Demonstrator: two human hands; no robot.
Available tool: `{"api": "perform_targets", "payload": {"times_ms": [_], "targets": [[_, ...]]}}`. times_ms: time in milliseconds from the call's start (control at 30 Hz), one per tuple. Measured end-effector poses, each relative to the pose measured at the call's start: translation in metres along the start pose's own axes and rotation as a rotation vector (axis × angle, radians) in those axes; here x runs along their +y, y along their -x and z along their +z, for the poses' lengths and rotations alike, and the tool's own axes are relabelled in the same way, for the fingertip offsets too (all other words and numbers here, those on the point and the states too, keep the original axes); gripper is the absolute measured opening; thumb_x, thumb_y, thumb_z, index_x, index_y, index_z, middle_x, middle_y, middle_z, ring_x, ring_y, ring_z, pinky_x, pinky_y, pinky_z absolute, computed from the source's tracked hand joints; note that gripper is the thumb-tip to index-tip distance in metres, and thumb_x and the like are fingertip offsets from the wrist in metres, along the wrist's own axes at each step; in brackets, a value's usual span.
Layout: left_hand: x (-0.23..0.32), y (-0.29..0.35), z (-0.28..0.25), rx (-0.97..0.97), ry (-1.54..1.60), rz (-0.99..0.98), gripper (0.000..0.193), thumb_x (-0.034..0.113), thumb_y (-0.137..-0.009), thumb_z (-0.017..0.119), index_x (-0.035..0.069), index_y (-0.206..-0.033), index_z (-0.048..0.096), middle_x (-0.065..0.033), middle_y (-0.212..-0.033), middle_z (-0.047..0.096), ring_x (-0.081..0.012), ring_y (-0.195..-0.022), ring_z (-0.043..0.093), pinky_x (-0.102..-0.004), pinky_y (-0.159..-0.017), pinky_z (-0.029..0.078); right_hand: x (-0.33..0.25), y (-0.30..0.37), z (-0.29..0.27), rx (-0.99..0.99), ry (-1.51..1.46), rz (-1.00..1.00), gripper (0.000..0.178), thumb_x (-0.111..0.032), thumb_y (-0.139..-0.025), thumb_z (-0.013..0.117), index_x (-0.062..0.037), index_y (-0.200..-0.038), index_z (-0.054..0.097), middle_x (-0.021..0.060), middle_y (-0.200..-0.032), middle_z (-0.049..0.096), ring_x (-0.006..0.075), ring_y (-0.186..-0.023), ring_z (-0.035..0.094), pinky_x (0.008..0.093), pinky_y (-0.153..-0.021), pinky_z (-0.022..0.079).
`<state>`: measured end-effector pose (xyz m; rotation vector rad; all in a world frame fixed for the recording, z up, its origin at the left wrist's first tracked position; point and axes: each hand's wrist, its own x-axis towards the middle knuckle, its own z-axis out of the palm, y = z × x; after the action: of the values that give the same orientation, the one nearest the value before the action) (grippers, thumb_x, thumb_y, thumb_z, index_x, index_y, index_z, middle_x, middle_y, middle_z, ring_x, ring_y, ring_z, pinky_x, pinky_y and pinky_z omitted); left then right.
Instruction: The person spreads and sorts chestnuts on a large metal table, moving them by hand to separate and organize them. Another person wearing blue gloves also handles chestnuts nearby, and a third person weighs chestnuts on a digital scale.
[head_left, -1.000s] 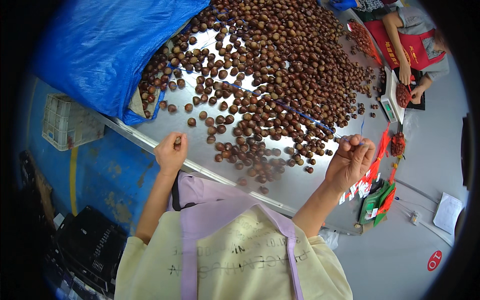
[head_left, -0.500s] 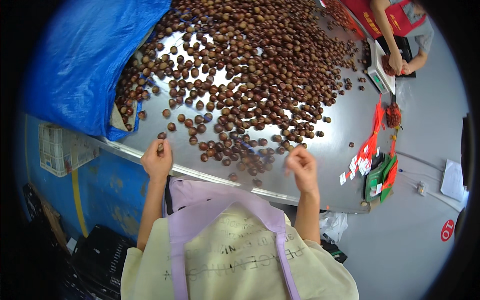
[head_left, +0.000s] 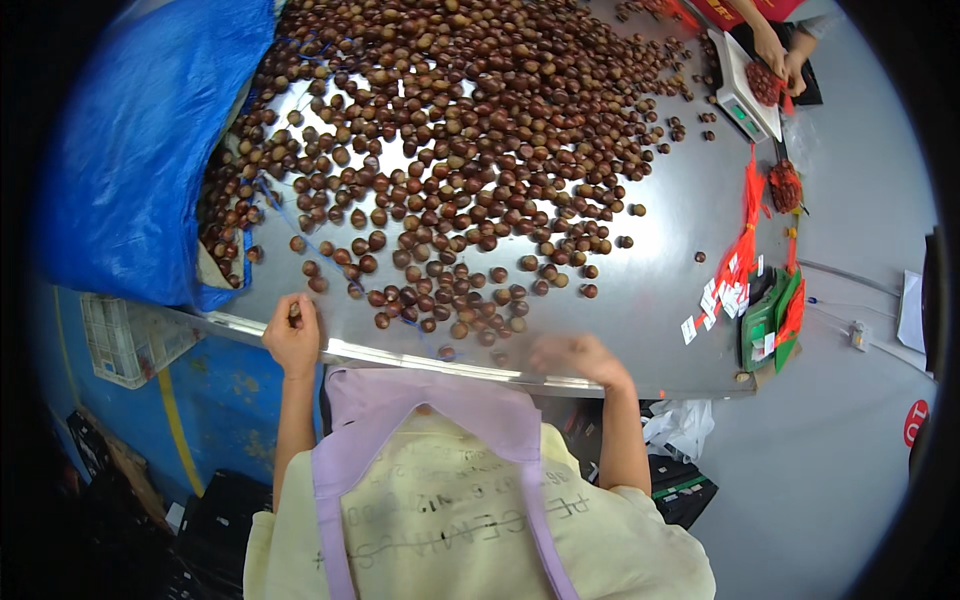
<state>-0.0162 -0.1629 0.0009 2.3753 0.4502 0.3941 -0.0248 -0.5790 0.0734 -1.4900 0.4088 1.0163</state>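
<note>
Many brown chestnuts (head_left: 480, 130) lie spread over a shiny metal table (head_left: 670, 300), thinning out toward its near edge. My left hand (head_left: 292, 342) is above the near edge at left, fingers curled closed around what looks like a chestnut (head_left: 294, 313); only a small brown part of it shows. Over the near edge, to the right of the closest loose chestnuts (head_left: 460, 312), my right hand (head_left: 578, 358) is smeared by motion. Its fingers cannot be made out, nor whether anything is in them.
A blue tarp sack (head_left: 130, 170) spills chestnuts at left. Red net bags with white tags (head_left: 735, 280) and a green box (head_left: 763, 320) lie at right. Beyond, a co-worker's hands (head_left: 785, 62) hold a filled red net bag (head_left: 765, 85) at a scale (head_left: 738, 95). A white crate (head_left: 125, 340) stands below left.
My right hand has moved left and nearer to the table's edge. My left hand stays closed by the edge. The view has shifted somewhat, and the co-worker's hands have moved around the red net bag.
</note>
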Motion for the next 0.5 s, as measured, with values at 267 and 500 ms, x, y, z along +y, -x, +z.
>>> {"api": "perform_targets", "payload": {"times_ms": [267,500], "targets": [[-0.012,0.005,0.007,-0.022,0.029,-0.049,0.015,0.017,-0.088,0.064,0.004,-0.081,0.061,-0.0007,-0.058,0.052,-0.0078,-0.051,0.043,-0.0249,-0.048,0.039,0.017,-0.013,-0.186,1.167,0.066,-0.457,0.027,-0.017,-0.092,0.056,-0.0044,-0.116,0.058,0.0044,-0.104,0.062,0.0128,-0.087,0.058,0.0268,-0.073,0.048],[-0.013,0.003,0.004,-0.028,0.013,-0.038,0.016,0.017,-0.089,0.063,0.004,-0.08,0.061,0.0007,-0.057,0.049,-0.0068,-0.051,0.041,-0.0247,-0.046,0.036,0.058,-0.043,-0.318,1.508,0.404,-0.159,0.054,-0.031,-0.084,0.064,-0.0034,-0.129,0.052,0.0111,-0.116,0.06,0.0217,-0.097,0.058,0.0318,-0.086,0.046]]}}
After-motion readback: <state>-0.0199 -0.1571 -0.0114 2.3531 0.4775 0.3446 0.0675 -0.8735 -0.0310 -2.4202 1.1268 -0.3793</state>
